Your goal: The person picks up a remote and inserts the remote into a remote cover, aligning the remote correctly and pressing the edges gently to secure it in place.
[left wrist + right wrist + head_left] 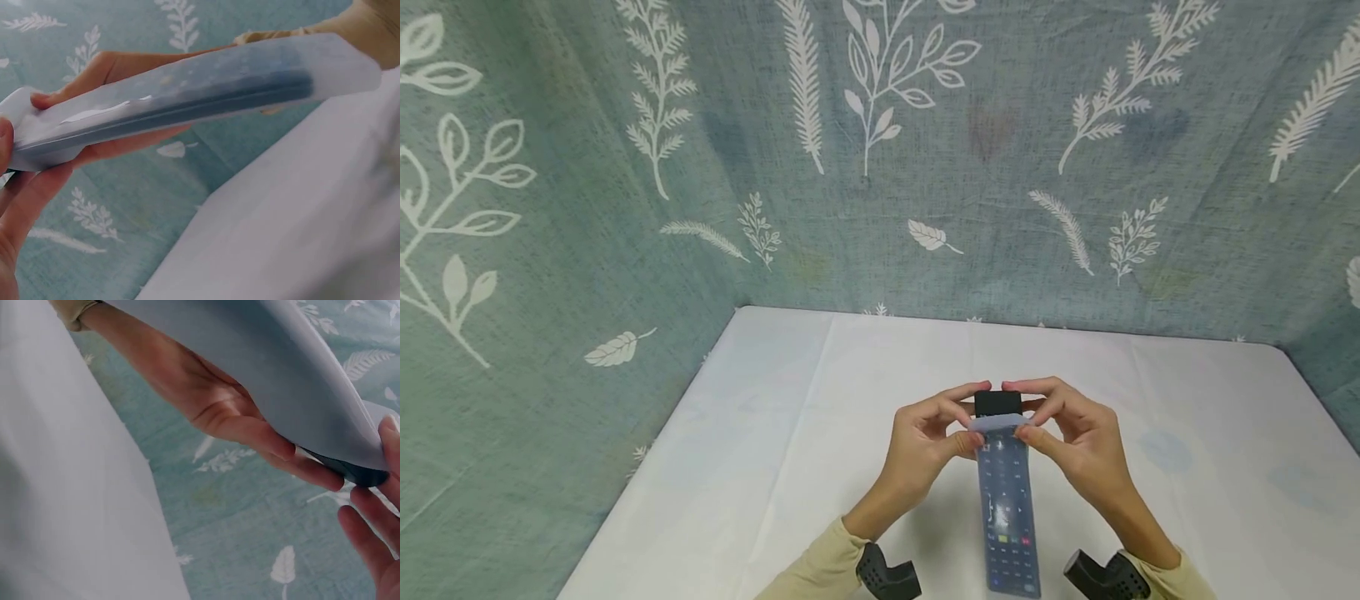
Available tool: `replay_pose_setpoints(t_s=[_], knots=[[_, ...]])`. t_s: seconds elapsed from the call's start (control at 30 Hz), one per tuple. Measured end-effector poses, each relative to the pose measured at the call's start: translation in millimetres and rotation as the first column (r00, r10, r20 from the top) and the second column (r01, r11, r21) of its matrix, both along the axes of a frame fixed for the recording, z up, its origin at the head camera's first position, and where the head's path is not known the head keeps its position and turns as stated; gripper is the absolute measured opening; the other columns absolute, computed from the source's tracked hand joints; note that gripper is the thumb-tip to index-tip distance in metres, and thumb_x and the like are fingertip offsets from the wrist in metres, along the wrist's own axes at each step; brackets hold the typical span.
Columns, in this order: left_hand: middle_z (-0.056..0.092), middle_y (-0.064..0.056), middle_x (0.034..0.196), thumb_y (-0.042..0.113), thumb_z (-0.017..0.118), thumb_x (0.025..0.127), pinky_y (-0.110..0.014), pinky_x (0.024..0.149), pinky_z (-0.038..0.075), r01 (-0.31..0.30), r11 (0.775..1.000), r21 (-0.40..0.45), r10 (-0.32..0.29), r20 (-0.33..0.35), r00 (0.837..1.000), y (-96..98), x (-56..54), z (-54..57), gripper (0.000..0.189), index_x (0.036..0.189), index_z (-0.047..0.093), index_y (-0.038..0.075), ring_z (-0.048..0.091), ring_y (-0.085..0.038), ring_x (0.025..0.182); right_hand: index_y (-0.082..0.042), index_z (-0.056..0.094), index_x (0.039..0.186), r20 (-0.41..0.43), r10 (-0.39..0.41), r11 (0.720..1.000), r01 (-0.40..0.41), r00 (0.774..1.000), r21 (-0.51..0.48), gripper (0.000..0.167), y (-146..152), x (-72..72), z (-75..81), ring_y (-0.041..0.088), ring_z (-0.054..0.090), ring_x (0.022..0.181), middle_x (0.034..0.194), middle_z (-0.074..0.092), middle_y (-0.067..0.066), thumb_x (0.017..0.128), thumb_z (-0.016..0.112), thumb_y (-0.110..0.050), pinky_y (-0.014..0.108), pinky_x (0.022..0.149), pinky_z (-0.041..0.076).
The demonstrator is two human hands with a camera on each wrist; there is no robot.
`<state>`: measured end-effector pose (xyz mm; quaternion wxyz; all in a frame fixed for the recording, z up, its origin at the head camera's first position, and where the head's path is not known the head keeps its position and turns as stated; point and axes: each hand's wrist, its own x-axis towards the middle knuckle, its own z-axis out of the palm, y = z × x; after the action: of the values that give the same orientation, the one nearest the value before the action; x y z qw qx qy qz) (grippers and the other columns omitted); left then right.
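A dark remote control (pixel 997 403) is inside a translucent sleeve cover (pixel 1009 500), its buttons showing through. The black far end of the remote sticks out past the cover's folded-back rim (pixel 996 423). My left hand (pixel 921 442) pinches the left side of that rim between thumb and fingers. On the right side, my right hand (pixel 1078 442) grips the rim the same way. Seen from the left wrist, the cover's other end (pixel 350 65) extends beyond the remote. From the right wrist, the remote's dark tip (pixel 365 476) pokes out between the fingertips of both hands.
A white-covered table (pixel 820 400) lies below the hands. Green cloth (pixel 880 233) with white leaf prints hangs behind it and along the sides. A black wrist device (pixel 887 573) is on the left sleeve, and another device (pixel 1107 575) on the right.
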<state>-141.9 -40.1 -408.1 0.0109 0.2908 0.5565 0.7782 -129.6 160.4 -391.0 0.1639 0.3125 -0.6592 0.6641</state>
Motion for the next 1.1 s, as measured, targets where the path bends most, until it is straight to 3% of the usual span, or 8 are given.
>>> replay_pose_setpoints(t_s=[0.23,0.37,0.47,0.57,0.77,1.1], knots=[[0.058,-0.021,0.125,-0.002,0.067,0.084,-0.045,0.059,0.057,-0.045,0.998,-0.035,0.043,-0.059,0.997,4.8,-3.5,4.7,0.013,0.086,0.058,-0.011,0.063,-0.03,0.101,0.007,0.063,0.08,-0.044,-0.049,0.995,0.045,0.998,-0.089,0.01,-1,-5.4,1.8,0.024,0.062,0.097,0.101,0.065,0.02,0.079,0.065,0.017,0.026,0.087,0.051],[0.058,-0.019,0.126,-0.001,0.068,0.084,-0.043,0.061,0.057,-0.07,0.997,-0.037,0.069,-0.043,0.997,2.0,-7.6,7.7,0.014,0.087,0.059,-0.011,0.063,-0.031,0.101,0.005,0.063,0.08,0.066,-0.039,0.999,0.041,0.997,-0.017,0.008,-1,-7.2,1.9,0.022,0.063,0.095,0.114,0.064,0.015,0.083,0.064,0.013,0.027,0.079,0.055],[0.056,-0.017,0.129,0.003,0.07,0.084,-0.041,0.065,0.058,-0.078,0.996,-0.042,0.077,-0.032,0.997,-1.8,-10.9,9.4,0.018,0.088,0.059,-0.011,0.062,-0.032,0.105,0.003,0.061,0.083,0.187,-0.054,0.998,0.046,0.981,0.044,0.007,-2,-5.7,0.4,0.02,0.064,0.087,0.122,0.061,0.006,0.085,0.062,0.01,0.031,0.064,0.057],[0.055,-0.014,0.132,0.008,0.072,0.083,-0.04,0.073,0.057,-0.063,0.996,-0.063,0.06,-0.036,0.998,-4.3,-13.7,10.7,0.023,0.09,0.06,-0.009,0.056,-0.031,0.115,0.003,0.059,0.086,0.254,-0.091,0.995,0.078,0.963,0.061,0.007,-3,-3.7,-1.3,0.02,0.065,0.079,0.119,0.061,0.004,0.087,0.061,0.01,0.033,0.053,0.056],[0.054,-0.01,0.133,0.007,0.075,0.08,-0.036,0.1,0.043,-0.061,0.993,-0.097,0.055,-0.06,0.997,-7.1,-19.2,11.3,0.023,0.091,0.06,-0.007,0.045,-0.026,0.128,0.002,0.059,0.09,0.321,-0.114,0.993,0.098,0.94,0.067,0.003,-6,-3.3,-2.5,0.02,0.066,0.079,0.111,0.061,0.006,0.09,0.06,0.005,0.033,0.057,0.056],[0.056,-0.013,0.129,0.004,0.072,0.082,-0.041,0.069,0.058,-0.062,0.983,-0.17,0.046,-0.095,0.994,-10.1,-25.0,8.1,0.016,0.087,0.059,-0.003,0.058,-0.028,0.112,0.004,0.055,0.093,0.368,-0.021,1.0,0.013,0.929,0.025,0.003,-8,-2.4,-8.7,0.021,0.065,0.069,0.095,0.062,0.008,0.092,0.057,0.002,0.039,0.059,0.057]])
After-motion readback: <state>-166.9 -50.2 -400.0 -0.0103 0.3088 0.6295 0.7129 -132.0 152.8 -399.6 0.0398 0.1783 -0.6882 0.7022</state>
